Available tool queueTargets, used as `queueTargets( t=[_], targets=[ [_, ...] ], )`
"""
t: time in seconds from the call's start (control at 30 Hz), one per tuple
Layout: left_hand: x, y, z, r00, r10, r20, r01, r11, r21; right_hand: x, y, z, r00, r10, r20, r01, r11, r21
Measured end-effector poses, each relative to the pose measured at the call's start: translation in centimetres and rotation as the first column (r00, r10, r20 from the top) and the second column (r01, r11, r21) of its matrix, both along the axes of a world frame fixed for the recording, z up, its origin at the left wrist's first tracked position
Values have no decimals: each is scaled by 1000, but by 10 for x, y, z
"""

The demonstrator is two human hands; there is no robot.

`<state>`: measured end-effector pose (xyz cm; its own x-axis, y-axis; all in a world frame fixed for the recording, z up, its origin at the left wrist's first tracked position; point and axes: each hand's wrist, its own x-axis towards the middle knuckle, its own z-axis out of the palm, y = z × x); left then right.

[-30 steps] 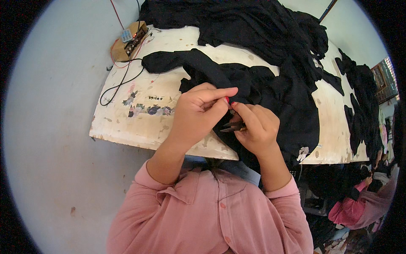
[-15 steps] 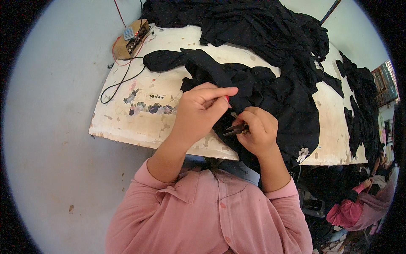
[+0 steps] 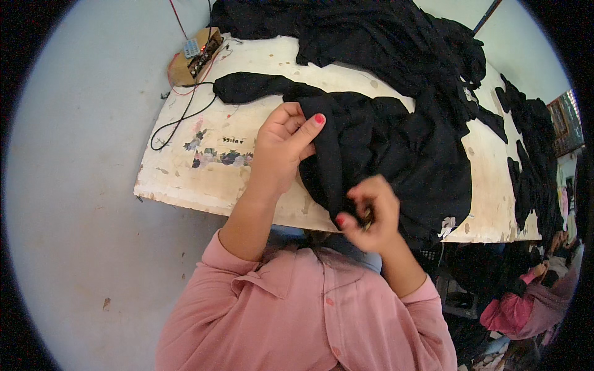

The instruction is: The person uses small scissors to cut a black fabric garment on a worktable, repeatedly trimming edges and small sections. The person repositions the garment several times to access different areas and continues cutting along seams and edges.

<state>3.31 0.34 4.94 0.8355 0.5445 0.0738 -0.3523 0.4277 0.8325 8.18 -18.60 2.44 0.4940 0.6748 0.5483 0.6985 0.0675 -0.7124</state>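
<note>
A black garment [image 3: 396, 154] lies bunched on the pale table, its near part hanging over the front edge. My left hand [image 3: 279, 139] is closed on a long folded edge of it, the thumb on top and the fingers behind. Lower and to the right, my right hand [image 3: 376, 213] is smeared by motion, with thumb and forefinger apart beside the hanging cloth. Tucked in its palm is a pair of thread snips [image 3: 368, 219], of which only a small brassy part shows.
More black cloth [image 3: 371, 37] is heaped across the back of the table [image 3: 185, 179]. At the back left sits a box with exposed electronics [image 3: 195, 59] and a looping black cable [image 3: 164, 130]. A person in a pink sleeve [image 3: 508, 314] is at the far right.
My left hand has gone from a pinch in front of the cloth to holding its folded edge. My right hand has moved slightly down, and the snips' dark blades no longer show.
</note>
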Motion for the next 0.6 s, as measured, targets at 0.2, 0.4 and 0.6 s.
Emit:
queueTargets(
  t=[0.2,0.4,0.6],
  targets=[
    [-5,-12,13,984,-177,-7,173,970,-170,22,31,20,982,-161,99,140,971,193],
    [-16,-10,5,954,-299,-1,299,954,-33,23,44,21,986,-161,-32,164,976,145],
    [-8,-20,-7,970,-213,117,186,960,208,35,24,27,707,377,-598,-246,924,291]
  ],
)
